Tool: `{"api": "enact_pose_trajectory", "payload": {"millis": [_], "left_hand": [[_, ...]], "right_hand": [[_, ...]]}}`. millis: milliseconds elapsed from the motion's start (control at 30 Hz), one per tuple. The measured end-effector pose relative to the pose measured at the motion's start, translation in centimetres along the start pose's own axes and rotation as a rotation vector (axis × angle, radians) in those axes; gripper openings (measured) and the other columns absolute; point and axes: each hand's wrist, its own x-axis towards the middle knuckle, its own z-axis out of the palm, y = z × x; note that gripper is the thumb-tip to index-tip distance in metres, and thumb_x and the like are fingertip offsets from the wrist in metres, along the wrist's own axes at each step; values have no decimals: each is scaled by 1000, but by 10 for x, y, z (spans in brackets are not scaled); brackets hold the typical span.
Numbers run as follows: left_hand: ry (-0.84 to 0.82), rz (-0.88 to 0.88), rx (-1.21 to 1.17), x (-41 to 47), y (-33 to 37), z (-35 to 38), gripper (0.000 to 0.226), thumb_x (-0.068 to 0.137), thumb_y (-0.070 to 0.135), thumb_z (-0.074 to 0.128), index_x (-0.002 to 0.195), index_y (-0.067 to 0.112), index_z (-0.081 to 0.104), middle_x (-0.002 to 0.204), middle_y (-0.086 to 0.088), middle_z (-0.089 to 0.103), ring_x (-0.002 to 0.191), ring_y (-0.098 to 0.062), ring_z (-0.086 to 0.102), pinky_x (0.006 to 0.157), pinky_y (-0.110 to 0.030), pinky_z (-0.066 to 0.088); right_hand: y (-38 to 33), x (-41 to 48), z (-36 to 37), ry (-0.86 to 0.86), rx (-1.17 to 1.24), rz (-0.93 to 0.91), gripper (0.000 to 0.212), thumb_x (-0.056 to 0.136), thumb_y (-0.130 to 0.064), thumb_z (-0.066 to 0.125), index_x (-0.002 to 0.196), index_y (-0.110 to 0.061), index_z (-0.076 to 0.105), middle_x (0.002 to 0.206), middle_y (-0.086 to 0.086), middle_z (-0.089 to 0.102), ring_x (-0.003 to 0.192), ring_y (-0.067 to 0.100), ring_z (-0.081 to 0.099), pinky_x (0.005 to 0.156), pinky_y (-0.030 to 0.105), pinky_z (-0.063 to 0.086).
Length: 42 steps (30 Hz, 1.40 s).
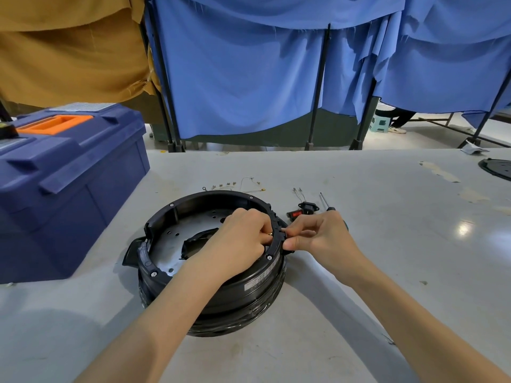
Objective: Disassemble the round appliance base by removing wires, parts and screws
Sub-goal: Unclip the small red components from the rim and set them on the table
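the round appliance base [210,272] sits open side up on the grey bench [359,189], near its front middle, with a bare metal floor showing inside the black ring. both hands meet at the right side of its rim. the left hand [243,236] reaches in over the ring from the near side, its fingers [260,230] curled and pinching a small brass-coloured piece [269,234] just inside the rim. the right hand [318,236] lies outside the ring, its fingers [301,233] curled, thumb and forefinger pinching the rim's outer edge straight across from the left fingertips, so the rim wall stands between the two hands.

behind the base lie a row of small screws [224,185] and a thin white wire [250,183]. to the right of these, just beyond the right hand, lie a black socket part [308,207], a red switch [296,214] and a screwdriver [327,203]. a blue toolbox [69,183] stands on the bench at the left, well apart from the base.
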Motion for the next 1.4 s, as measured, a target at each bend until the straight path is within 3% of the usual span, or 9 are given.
{"api": "enact_pose_trajectory", "payload": {"millis": [200, 367, 467, 567, 767, 900, 1033, 1167, 1400], "left_hand": [[-21, 17, -71, 0, -1, -1, 36, 89, 11, 60, 63, 33, 47, 65, 9, 52, 66, -12, 49, 61, -27, 37], [20, 11, -165, -1, -3, -2, 23, 87, 13, 66, 69, 26, 63, 62, 9, 59, 60, -9, 56, 64, -31, 50], [19, 8, -161, -5, -4, -2, 24, 81, 11, 69, 69, 30, 63, 63, 11, 63, 59, -2, 59, 64, -23, 51], [31, -7, -115, -6, -3, -2, 21, 80, 14, 68, 68, 31, 62, 68, 8, 66, 65, -6, 62, 69, -27, 55], [31, -27, -38, -5, -2, -1, 14, 83, 15, 64, 72, 20, 70, 73, -2, 65, 76, -22, 62, 73, -39, 54], [-9, 4, -34, -1, -3, 0, 22, 86, 10, 62, 69, 24, 59, 71, 2, 56, 77, -21, 56, 69, -34, 47], [-31, 63, -22, -1, -2, 0, 25, 85, 4, 59, 67, 20, 57, 61, 3, 53, 63, -16, 52, 62, -30, 42], [-39, 78, -46, 1, -2, 1, 26, 85, 2, 57, 66, 20, 58, 60, -1, 54, 58, -14, 49, 58, -30, 40], [-17, 64, -151, 0, -6, 2, 26, 86, 2, 61, 66, 20, 64, 66, -5, 62, 61, -14, 50, 64, -31, 45]], "right_hand": [[0, 0, 0, 13, -10, 11, 13, 66, 14, 77, 69, 3, 70, 67, 0, 73, 68, 14, 72, 72, 21, 56], [-1, 0, -2, 12, -8, 1, 15, 66, 12, 78, 68, -2, 73, 71, 4, 74, 71, 17, 72, 79, 26, 58], [-1, -1, -4, 4, 1, 2, 17, 66, 11, 79, 69, -6, 74, 70, 3, 74, 71, 16, 73, 79, 25, 58], [-2, -2, -5, -10, 0, -17, 17, 67, 10, 79, 72, -6, 75, 70, 3, 74, 71, 14, 72, 77, 22, 57], [-2, -3, -4, 8, -27, -23, 24, 67, 8, 80, 68, -16, 76, 75, 10, 73, 73, 17, 69, 84, 35, 58], [-2, -3, -1, 24, -39, -19, 26, 67, 9, 79, 65, -17, 75, 77, 18, 72, 73, 26, 67, 84, 41, 56], [-3, -2, 0, 37, -47, -18, 20, 67, 10, 78, 67, -10, 74, 79, 23, 70, 80, 43, 65, 86, 50, 54], [-3, -3, 0, 42, -30, 0, 19, 66, 10, 79, 66, -8, 73, 79, 23, 70, 73, 30, 64, 87, 50, 53], [-3, -2, -3, 16, -15, -1, 25, 65, 8, 81, 62, -16, 74, 75, 13, 73, 72, 22, 68, 86, 43, 56]]}}
